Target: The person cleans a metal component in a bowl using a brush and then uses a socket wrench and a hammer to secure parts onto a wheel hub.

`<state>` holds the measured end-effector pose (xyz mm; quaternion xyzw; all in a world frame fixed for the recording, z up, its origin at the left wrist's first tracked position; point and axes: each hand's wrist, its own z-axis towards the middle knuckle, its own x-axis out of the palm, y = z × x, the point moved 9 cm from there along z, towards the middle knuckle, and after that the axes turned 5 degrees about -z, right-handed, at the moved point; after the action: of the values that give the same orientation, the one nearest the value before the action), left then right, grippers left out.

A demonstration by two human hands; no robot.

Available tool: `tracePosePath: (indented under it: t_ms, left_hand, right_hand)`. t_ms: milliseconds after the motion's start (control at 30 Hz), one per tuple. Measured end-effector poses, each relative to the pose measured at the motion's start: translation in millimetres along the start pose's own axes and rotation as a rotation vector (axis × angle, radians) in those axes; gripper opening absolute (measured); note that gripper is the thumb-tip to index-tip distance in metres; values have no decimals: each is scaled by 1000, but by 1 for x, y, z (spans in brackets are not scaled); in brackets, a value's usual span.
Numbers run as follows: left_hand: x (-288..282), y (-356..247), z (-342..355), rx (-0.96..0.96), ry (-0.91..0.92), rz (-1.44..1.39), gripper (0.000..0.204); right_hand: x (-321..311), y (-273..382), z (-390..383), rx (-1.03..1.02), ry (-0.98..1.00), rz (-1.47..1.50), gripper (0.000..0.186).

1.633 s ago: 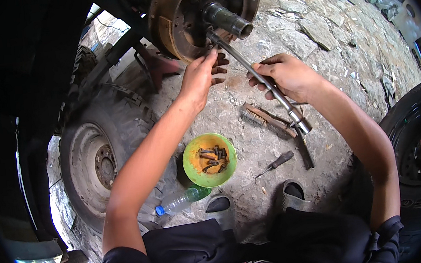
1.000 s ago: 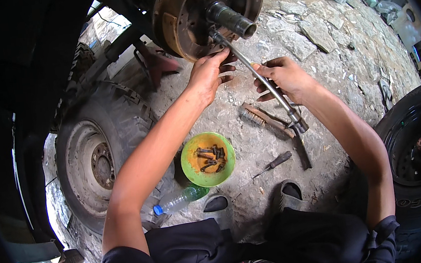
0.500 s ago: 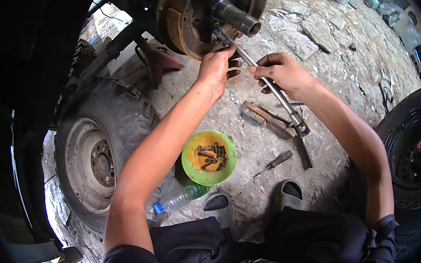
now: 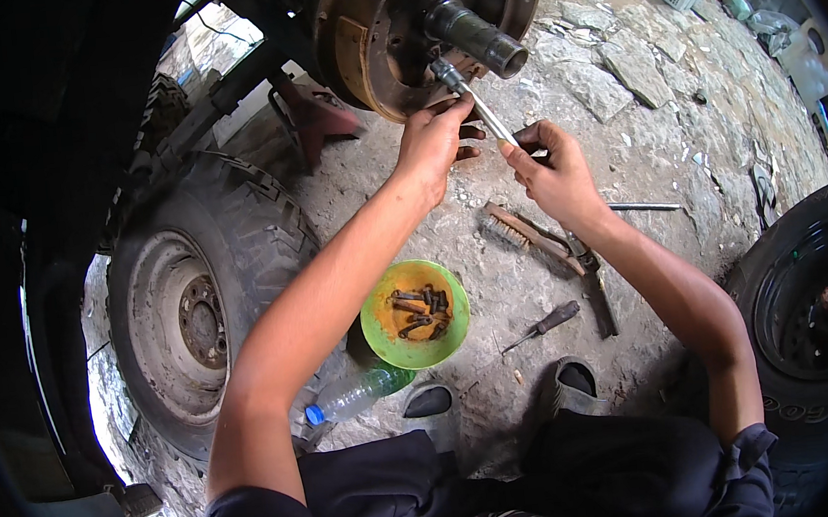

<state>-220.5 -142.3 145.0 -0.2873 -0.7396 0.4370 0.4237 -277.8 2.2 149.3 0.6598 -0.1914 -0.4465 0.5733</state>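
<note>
A long chrome socket bar [image 4: 488, 117] reaches its socket end into the lower part of the rusty brake assembly [image 4: 354, 62], beneath the protruding axle tube [image 4: 484, 40]. My left hand [image 4: 434, 145] is closed on the bar close to the socket, thumb and forefinger against it, the other fingers curled below. Further down, my right hand [image 4: 556, 169] pinches the bar between thumb and fingers. That hand and forearm hide the bar's lower part. Below my hands, a wooden wire brush [image 4: 535, 238] lies on the ground beside a dark tool with long handles [image 4: 597, 287].
A green bowl [image 4: 378, 338] holds several rusty bolts, next to a plastic bottle [image 4: 352, 392]. A screwdriver [image 4: 555, 319] and a thin metal bar [image 4: 646, 206] are to the right. Wheels stand left [image 4: 243, 214] and right [image 4: 775, 276]. A red jack stand [image 4: 318, 119] is behind.
My right hand has turned and dropped slightly, and its forearm now covers the bar's lower end. The thin metal bar shows more. My left hand stays near the socket.
</note>
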Motion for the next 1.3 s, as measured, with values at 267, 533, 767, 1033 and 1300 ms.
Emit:
tracePosePath:
  t_ms: [267,533,767,1033,1300]
  left_hand:
    - [-8,0,3,22,-55,-15,25]
    - [-7,13,3,-36,-226,-70,24]
    - [-5,12,11,41,-122,-145,17]
    - [0,19,8,-7,-47,-174,18]
    - [2,4,8,71,34,-77,21]
  right_hand:
    - [13,24,0,280,289,219,26]
    - [-12,28,25,-107,29,-367,29]
    - [4,18,21,219,402,-29,22]
    - [-1,37,23,-151,119,-429,37]
    - [8,18,18,233,489,25,26]
